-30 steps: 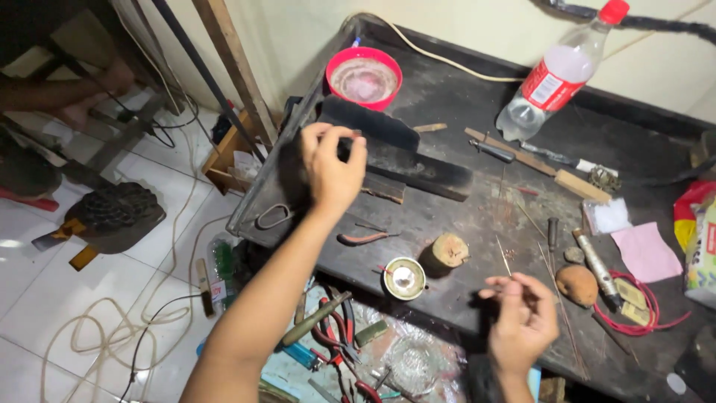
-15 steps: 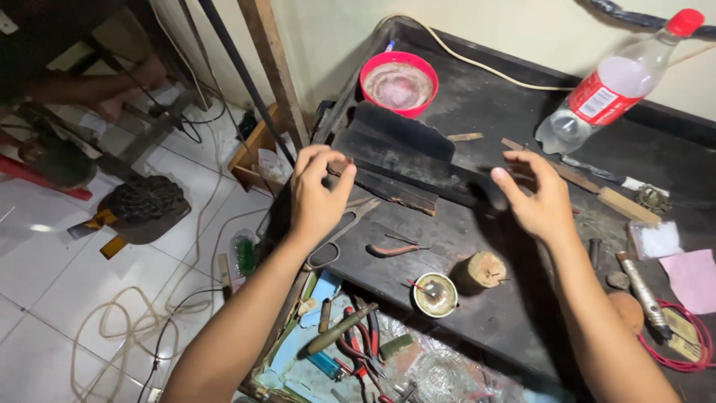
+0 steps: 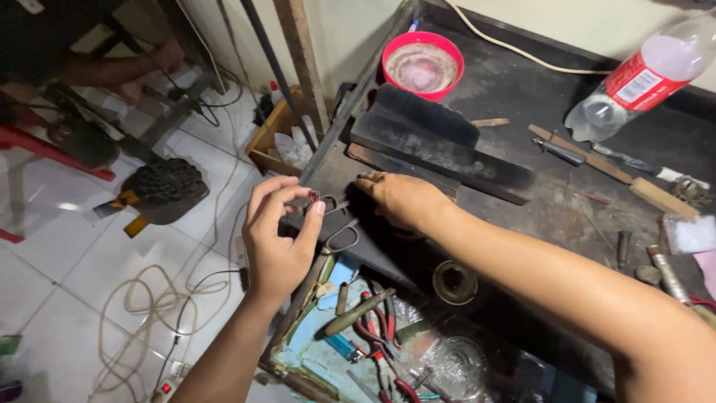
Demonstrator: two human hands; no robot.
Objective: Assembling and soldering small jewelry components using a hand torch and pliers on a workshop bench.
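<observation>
Pinching a small ring (image 3: pixel 314 197) between left hand (image 3: pixel 277 237) fingers (image 3: pixel 316 213).

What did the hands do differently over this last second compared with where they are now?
The left hand came off the black block and now pinches a small ring-like piece at the bench's left edge. The right hand crossed from the right side of the bench and now rests on the dark top beside the scissors. The red bowl, plastic bottle and block stayed put.
</observation>
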